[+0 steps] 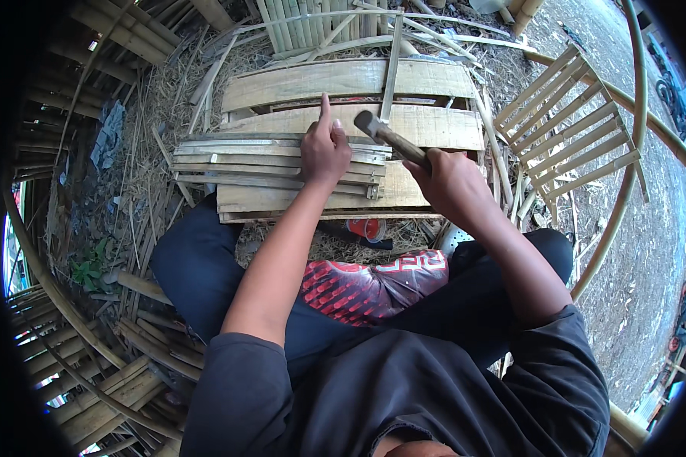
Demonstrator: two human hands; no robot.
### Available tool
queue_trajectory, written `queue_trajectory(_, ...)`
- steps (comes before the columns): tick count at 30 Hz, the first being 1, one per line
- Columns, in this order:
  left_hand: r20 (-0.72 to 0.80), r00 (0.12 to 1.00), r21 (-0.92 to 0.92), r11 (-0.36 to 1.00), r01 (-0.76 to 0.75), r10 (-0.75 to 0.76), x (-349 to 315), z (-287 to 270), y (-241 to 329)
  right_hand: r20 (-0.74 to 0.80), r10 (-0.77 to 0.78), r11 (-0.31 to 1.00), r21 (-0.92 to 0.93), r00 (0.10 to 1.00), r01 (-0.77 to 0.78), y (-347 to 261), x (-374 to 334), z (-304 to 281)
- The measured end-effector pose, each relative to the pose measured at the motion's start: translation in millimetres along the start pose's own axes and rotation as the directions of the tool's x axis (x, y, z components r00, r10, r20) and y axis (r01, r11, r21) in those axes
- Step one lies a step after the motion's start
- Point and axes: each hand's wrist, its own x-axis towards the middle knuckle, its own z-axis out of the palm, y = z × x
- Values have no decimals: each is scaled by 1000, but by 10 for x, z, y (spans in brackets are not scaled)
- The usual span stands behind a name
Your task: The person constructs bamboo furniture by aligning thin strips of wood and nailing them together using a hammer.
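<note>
My right hand [457, 183] is wrapped round the wooden handle of a hammer [401, 142]. The hammer is raised over the right half of a low wooden plank table, its metal head pointing up and left. My left hand [326, 154] is over a row of narrow bamboo slats [255, 161] that lie crosswise on the table. Its index finger is stretched out away from me, with the thumb apart from it; the other fingers are curled and mostly hidden. Nothing shows between the finger and thumb. Short crosspieces join the slats near their right ends.
The plank table [434, 126] has gaps between its boards, and a thin strip [392, 68] leans on its far edge. A slatted bamboo panel [572, 122] stands at the right by a curved pole [637, 114]. Bamboo scraps litter the ground. A red container [366, 228] is under the near edge.
</note>
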Motion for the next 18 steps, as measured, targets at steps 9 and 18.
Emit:
queue_trajectory(9,-103,994,-141,990,3,-18,-8,51,-97,-112,-21,995,98,993,32,-240,17,-280)
queue_trajectory(18,-80,996,-74,997,39,-44,-18,-4,-62,-184,-2,978,204,983,40,-396,42,-501)
